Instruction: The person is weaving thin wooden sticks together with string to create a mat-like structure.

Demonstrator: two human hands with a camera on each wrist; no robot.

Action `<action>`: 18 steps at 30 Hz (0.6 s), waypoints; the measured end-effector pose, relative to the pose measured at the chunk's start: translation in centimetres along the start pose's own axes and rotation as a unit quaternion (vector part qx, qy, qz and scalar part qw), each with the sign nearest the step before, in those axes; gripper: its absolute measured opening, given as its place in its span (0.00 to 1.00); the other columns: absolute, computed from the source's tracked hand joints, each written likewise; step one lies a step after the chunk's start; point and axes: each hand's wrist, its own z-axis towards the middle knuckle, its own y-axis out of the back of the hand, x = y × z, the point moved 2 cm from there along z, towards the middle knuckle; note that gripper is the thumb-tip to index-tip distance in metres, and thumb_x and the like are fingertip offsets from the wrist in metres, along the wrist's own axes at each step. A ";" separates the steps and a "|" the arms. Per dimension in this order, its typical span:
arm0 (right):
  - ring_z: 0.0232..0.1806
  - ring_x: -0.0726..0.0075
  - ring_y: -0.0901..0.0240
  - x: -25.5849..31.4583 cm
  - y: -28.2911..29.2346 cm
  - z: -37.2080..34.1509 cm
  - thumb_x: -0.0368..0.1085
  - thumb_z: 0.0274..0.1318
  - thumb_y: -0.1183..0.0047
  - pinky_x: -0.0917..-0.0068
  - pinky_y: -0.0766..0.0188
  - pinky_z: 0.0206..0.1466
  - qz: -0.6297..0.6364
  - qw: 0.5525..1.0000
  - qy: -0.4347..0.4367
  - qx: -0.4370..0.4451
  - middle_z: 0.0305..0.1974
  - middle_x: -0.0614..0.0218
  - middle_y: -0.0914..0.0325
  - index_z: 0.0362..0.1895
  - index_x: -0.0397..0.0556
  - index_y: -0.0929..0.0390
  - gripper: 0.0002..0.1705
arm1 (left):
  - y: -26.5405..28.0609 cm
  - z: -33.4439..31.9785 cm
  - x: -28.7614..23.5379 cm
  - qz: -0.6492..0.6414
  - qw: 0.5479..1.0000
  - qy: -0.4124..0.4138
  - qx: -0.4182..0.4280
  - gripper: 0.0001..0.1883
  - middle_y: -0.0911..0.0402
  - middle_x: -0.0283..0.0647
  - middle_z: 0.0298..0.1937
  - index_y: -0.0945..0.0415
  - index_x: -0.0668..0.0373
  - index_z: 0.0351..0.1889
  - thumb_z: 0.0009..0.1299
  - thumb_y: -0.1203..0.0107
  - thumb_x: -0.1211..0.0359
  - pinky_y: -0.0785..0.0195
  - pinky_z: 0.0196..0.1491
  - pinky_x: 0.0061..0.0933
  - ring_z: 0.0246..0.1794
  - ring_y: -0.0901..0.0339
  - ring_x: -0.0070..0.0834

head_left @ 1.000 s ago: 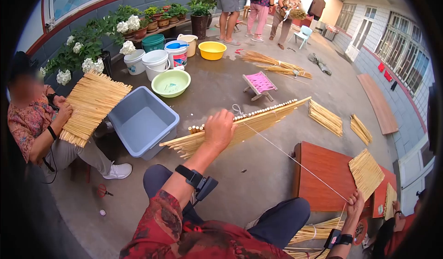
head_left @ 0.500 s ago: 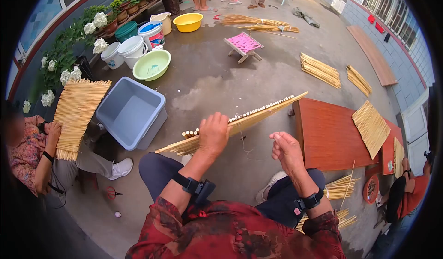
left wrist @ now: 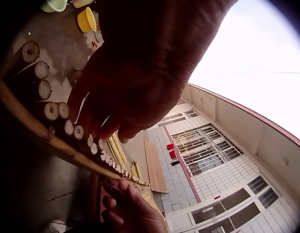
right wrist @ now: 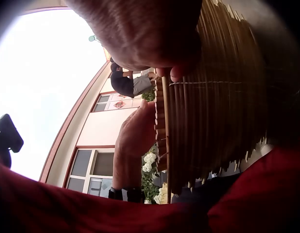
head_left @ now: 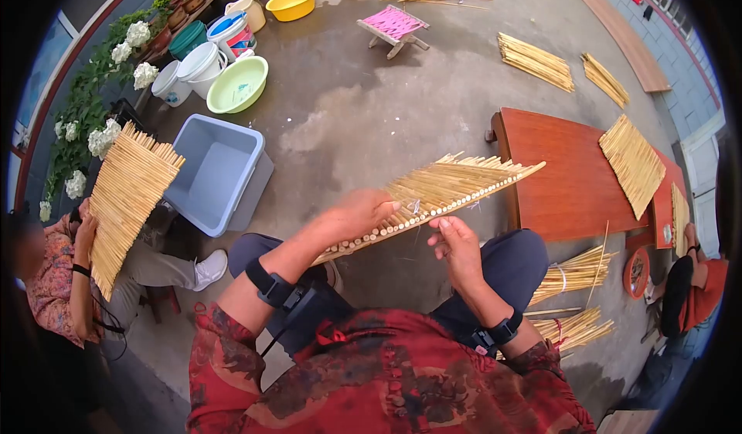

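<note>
1. A mat (head_left: 464, 175) of straw-coloured stalks is held at a tilt in front of the seated person's knees, its pale cut ends lined along the near edge.
2. The left grip (head_left: 359, 210) rests on the mat's left part, fingers extended and slightly apart, not closed round it.
3. The right grip (head_left: 457, 250) touches the near edge, fingers bent, thumb close to forefinger; I cannot tell whether they pinch anything.
4. To the person's right, stalk bundles (head_left: 576, 270) lie on the floor beside a red-brown tabletop (head_left: 549, 187) that carries another mat (head_left: 634, 167).
5. The concrete floor (head_left: 348, 136) belongs to an open yard: a blue-grey tub (head_left: 251, 194) stands to the left, a pink-seated stool (head_left: 396, 23) and a yellow basin (head_left: 294, 7) farther off.
6. A person at left holds a further mat (head_left: 133, 202); another person (head_left: 699, 287) sits at the right edge.
7. The left wrist view shows the stalk ends close up, a thin edge stalk (left wrist: 57, 141) running across them, and a barred window (left wrist: 210, 145).
8. The right wrist view shows cord (right wrist: 203, 82) crossing the stalks, and a standing person in shorts (right wrist: 123, 83) beyond.
</note>
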 end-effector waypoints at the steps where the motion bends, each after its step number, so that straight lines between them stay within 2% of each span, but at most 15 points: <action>1: 0.28 0.83 0.30 -0.1 0.2 -0.2 0.40 0.68 0.55 0.85 0.37 0.25 0.015 1.000 -0.009 0.007 0.34 0.72 0.24 0.40 0.45 0.23 0.13 | -0.4 0.9 0.7 -0.001 1.000 0.001 0.003 0.19 0.21 0.44 0.43 0.22 0.64 0.47 0.71 0.50 0.57 0.32 0.46 0.36 0.45 0.23 0.31; 3: 0.28 0.82 0.30 0.0 0.5 -0.4 0.40 0.68 0.55 0.85 0.37 0.25 0.030 0.999 -0.015 0.013 0.34 0.70 0.24 0.40 0.44 0.23 0.13 | -1.4 3.3 1.5 -0.024 0.999 -0.045 -0.005 0.18 0.20 0.43 0.42 0.23 0.62 0.51 0.68 0.46 0.61 0.32 0.45 0.32 0.45 0.24 0.25; 4: 0.27 0.81 0.29 0.0 0.6 -0.7 0.40 0.68 0.55 0.85 0.37 0.24 0.040 0.999 -0.037 0.002 0.34 0.69 0.24 0.41 0.43 0.24 0.13 | -1.9 4.0 1.6 -0.025 0.999 -0.046 -0.003 0.18 0.20 0.43 0.42 0.23 0.62 0.51 0.68 0.46 0.61 0.32 0.45 0.32 0.45 0.24 0.25; 6: 0.27 0.81 0.29 0.2 0.8 -1.2 0.39 0.68 0.55 0.85 0.37 0.23 0.050 0.997 -0.064 -0.013 0.34 0.69 0.24 0.41 0.43 0.24 0.13 | -3.1 4.8 1.1 -0.087 0.992 -0.096 0.010 0.17 0.19 0.43 0.36 0.22 0.59 0.52 0.66 0.44 0.65 0.31 0.44 0.31 0.42 0.23 0.27; 7: 0.27 0.79 0.28 0.4 0.8 -1.6 0.39 0.69 0.56 0.85 0.37 0.23 0.039 0.997 -0.070 -0.004 0.34 0.68 0.24 0.41 0.43 0.25 0.13 | -3.6 4.6 0.4 -0.097 0.991 -0.090 0.009 0.16 0.19 0.43 0.33 0.21 0.58 0.50 0.62 0.43 0.71 0.31 0.43 0.30 0.38 0.23 0.27; 8: 0.27 0.78 0.27 0.4 0.7 -1.7 0.39 0.69 0.58 0.84 0.37 0.23 0.030 0.997 -0.074 0.007 0.33 0.67 0.24 0.41 0.43 0.26 0.13 | -3.8 4.8 0.2 -0.098 0.991 -0.088 0.014 0.16 0.19 0.43 0.33 0.21 0.58 0.50 0.62 0.43 0.71 0.31 0.43 0.30 0.38 0.23 0.27; 10: 0.28 0.76 0.26 0.0 0.7 -2.0 0.39 0.70 0.58 0.83 0.36 0.23 0.054 0.995 -0.080 0.007 0.35 0.65 0.24 0.41 0.43 0.26 0.13 | -3.8 5.2 -0.2 0.052 0.991 -0.124 0.005 0.15 0.19 0.42 0.33 0.21 0.59 0.46 0.60 0.44 0.73 0.30 0.41 0.31 0.35 0.23 0.28; 13: 0.28 0.75 0.26 0.0 0.0 -2.8 0.40 0.70 0.59 0.83 0.35 0.23 0.099 0.991 -0.088 0.015 0.39 0.62 0.23 0.42 0.42 0.27 0.14 | -3.3 5.6 0.0 0.095 0.988 -0.107 0.048 0.12 0.20 0.41 0.31 0.21 0.61 0.41 0.58 0.45 0.74 0.30 0.38 0.33 0.31 0.23 0.30; 17: 0.26 0.73 0.26 -1.2 -0.9 -3.4 0.41 0.72 0.62 0.81 0.35 0.23 0.194 0.974 -0.113 0.003 0.42 0.56 0.23 0.45 0.42 0.30 0.15 | -2.1 5.1 0.3 0.133 0.983 -0.114 0.051 0.09 0.20 0.40 0.30 0.22 0.62 0.38 0.59 0.45 0.73 0.29 0.34 0.32 0.30 0.23 0.29; 18: 0.26 0.73 0.26 -1.6 -0.7 -3.3 0.41 0.72 0.62 0.81 0.35 0.23 0.196 0.974 -0.113 0.002 0.42 0.56 0.23 0.45 0.42 0.30 0.15 | -1.5 4.6 0.0 0.051 0.993 -0.091 0.046 0.08 0.20 0.39 0.29 0.23 0.63 0.38 0.61 0.46 0.73 0.29 0.32 0.30 0.29 0.23 0.27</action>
